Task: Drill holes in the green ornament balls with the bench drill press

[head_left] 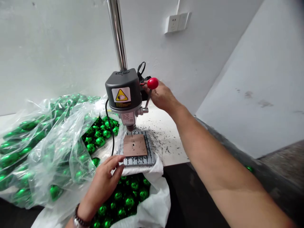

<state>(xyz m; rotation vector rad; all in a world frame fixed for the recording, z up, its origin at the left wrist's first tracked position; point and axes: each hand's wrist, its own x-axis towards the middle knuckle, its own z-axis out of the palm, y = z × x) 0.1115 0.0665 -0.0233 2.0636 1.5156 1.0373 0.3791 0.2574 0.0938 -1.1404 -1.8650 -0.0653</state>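
Head view shows the right hand (162, 95) reaching behind the grey head of a small bench drill (123, 91), its fingers curled around something dark at the back of the machine; whether they grip it or only rest on it cannot be told. Just in front of that hand stands the red ball knob (152, 83) of the feed lever, apparently against the fingers, on a thin metal rod that runs down to the drill's spindle housing. The drill head is dark grey and rounded, riding on a polished steel column (117, 34), and its front carries a white label with a yellow warning triangle; the small print below it is too fine to read, as is the plate lower on the spindle. Below the head the bit points down at a brown square board (135, 145) with a hole near its middle, lying on the slotted grey drill table (137, 160). The left hand (104, 182), a watch on its wrist, lies flat with fingers loosely spread, fingertips touching the near edge of that table. Under and around this hand sit shiny green balls (125, 198) in a white bag, and more fill the clear plastic bags (47, 145) to its left. Dark shavings dot the white bench (166, 139) beyond, under a wall socket (177, 22).
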